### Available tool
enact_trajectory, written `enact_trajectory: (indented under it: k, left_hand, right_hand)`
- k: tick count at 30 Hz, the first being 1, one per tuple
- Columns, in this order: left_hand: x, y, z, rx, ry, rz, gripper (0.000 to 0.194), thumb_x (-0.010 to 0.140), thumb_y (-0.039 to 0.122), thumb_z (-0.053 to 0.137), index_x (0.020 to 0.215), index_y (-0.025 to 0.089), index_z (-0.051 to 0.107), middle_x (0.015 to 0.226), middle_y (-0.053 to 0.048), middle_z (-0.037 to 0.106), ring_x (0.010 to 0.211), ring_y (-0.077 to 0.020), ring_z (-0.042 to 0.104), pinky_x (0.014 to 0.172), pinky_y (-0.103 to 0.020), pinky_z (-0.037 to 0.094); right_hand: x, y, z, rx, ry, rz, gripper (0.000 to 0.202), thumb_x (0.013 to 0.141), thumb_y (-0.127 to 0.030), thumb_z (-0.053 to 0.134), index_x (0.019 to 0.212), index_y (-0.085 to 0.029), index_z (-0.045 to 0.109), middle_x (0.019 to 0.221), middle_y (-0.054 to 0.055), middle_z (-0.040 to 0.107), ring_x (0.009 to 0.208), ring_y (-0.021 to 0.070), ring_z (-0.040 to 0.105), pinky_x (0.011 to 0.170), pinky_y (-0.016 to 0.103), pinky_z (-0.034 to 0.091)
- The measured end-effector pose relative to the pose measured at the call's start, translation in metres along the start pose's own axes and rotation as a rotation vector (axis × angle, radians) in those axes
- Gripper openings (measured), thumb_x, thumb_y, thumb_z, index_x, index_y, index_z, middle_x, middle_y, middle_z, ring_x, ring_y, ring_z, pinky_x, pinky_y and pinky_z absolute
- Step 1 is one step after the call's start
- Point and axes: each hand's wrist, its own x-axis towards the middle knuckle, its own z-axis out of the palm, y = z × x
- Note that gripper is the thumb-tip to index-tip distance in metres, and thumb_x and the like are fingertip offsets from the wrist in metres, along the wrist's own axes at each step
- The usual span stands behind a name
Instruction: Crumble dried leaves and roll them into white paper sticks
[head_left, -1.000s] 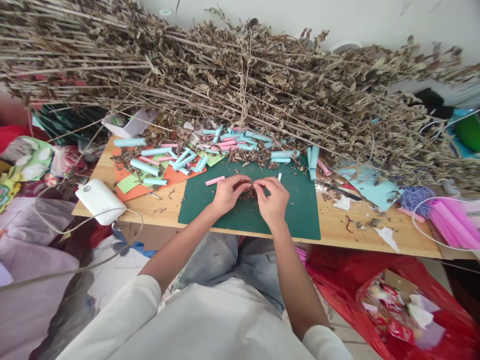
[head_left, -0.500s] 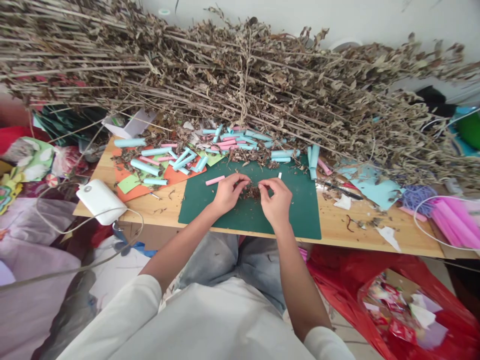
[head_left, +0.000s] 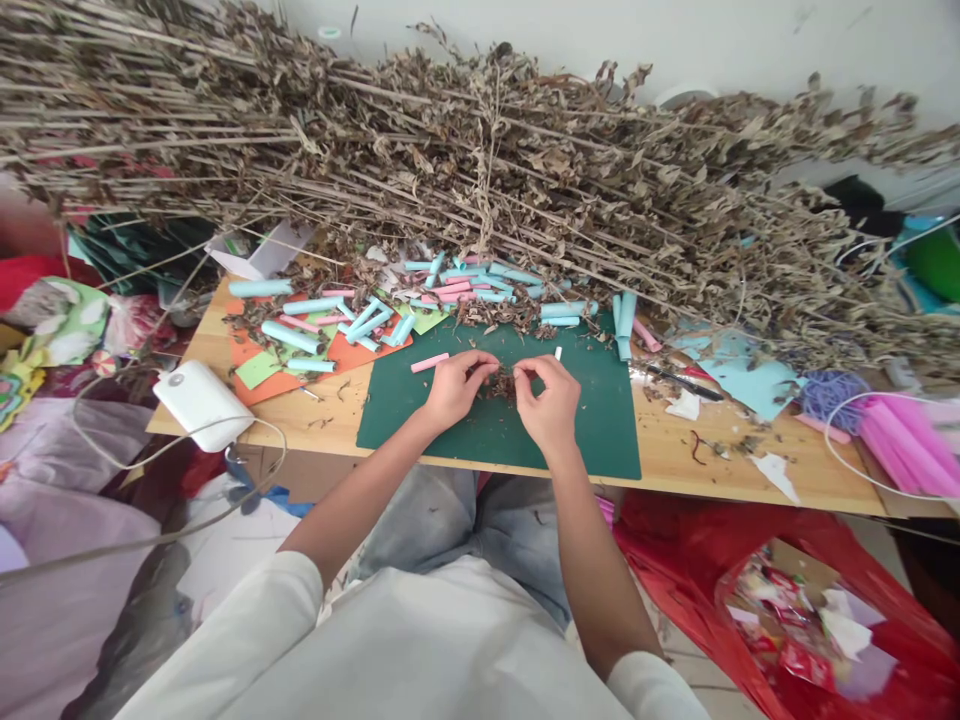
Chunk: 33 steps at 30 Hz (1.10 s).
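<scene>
Over the green cutting mat (head_left: 420, 430), my left hand (head_left: 459, 385) and my right hand (head_left: 549, 398) face each other with a small heap of crumbled dried leaves (head_left: 499, 384) between them. Thumb and fingers are pinched together on both hands. What lies in either pinch is too small to make out. A pink paper tube (head_left: 430, 363) rests on the mat just left of my left hand. Beyond my right hand's fingers stands or lies a small white piece (head_left: 557, 353). Blue paper tubes (head_left: 570, 309) and pink ones are piled along the mat's far edge, among leaf bits.
A big bundle of dried stalks (head_left: 480, 170) spans the back of the wooden table (head_left: 330, 425). At left lies a white power bank (head_left: 204, 403) with a cable. On the right are a black pen (head_left: 686, 382), blue paper (head_left: 750, 375) and, below, a red bag (head_left: 675, 540) of scraps.
My right hand has shifted very slightly left, toward my left hand. Both hands keep their pinch over the leaf heap.
</scene>
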Motion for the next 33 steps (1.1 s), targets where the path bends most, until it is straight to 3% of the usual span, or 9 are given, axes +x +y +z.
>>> enact_trajectory:
  k: [6, 13, 19, 29, 33]
  left_hand:
    - [0.0001, -0.0020, 0.0010, -0.013, -0.001, 0.013, 0.019, 0.089, 0.033, 0.061, 0.086, 0.016, 0.071, 0.076, -0.002, 0.071, 0.063, -0.0118, 0.061, 0.063, -0.023, 0.049]
    - [-0.0002, -0.0028, 0.0005, 0.032, -0.013, 0.069, 0.020, 0.088, 0.035, 0.062, 0.089, 0.017, 0.073, 0.084, -0.004, 0.074, 0.073, -0.0153, 0.067, 0.072, -0.027, 0.053]
    - [-0.0004, -0.0028, 0.0008, 0.050, -0.011, 0.105, 0.017, 0.090, 0.029, 0.061, 0.091, 0.017, 0.072, 0.086, -0.005, 0.074, 0.076, -0.0148, 0.067, 0.075, -0.026, 0.053]
    - [-0.0010, 0.0028, -0.0002, 0.111, -0.022, 0.133, 0.017, 0.092, 0.027, 0.057, 0.090, 0.016, 0.071, 0.084, -0.005, 0.072, 0.074, -0.0146, 0.065, 0.072, -0.026, 0.051]
    - [0.0003, 0.0003, 0.0010, 0.094, -0.025, 0.116, 0.016, 0.091, 0.025, 0.058, 0.090, 0.016, 0.071, 0.084, -0.004, 0.073, 0.073, -0.0140, 0.065, 0.073, -0.025, 0.051]
  right_hand:
    - [-0.0009, 0.0007, 0.0002, 0.002, -0.058, -0.006, 0.016, 0.088, -0.024, 0.057, 0.094, -0.022, 0.071, 0.090, 0.004, 0.069, 0.076, 0.0171, 0.064, 0.077, 0.032, 0.052]
    - [-0.0012, -0.0021, 0.0048, 0.009, -0.035, -0.016, 0.017, 0.090, -0.024, 0.053, 0.086, -0.021, 0.070, 0.082, 0.004, 0.068, 0.075, 0.0170, 0.063, 0.075, 0.032, 0.052]
    - [-0.0024, -0.0007, 0.0026, 0.020, -0.044, -0.006, 0.016, 0.089, -0.026, 0.057, 0.095, -0.022, 0.071, 0.090, 0.004, 0.069, 0.075, 0.0160, 0.064, 0.076, 0.031, 0.053]
    - [-0.0037, 0.0005, 0.0016, -0.045, 0.016, -0.016, 0.015, 0.088, -0.022, 0.055, 0.080, -0.021, 0.068, 0.078, 0.003, 0.068, 0.069, 0.0161, 0.062, 0.072, 0.031, 0.051]
    - [-0.0037, 0.0033, 0.0003, -0.029, -0.006, 0.000, 0.017, 0.088, -0.023, 0.055, 0.090, -0.022, 0.071, 0.087, 0.004, 0.070, 0.074, 0.0171, 0.065, 0.075, 0.032, 0.053]
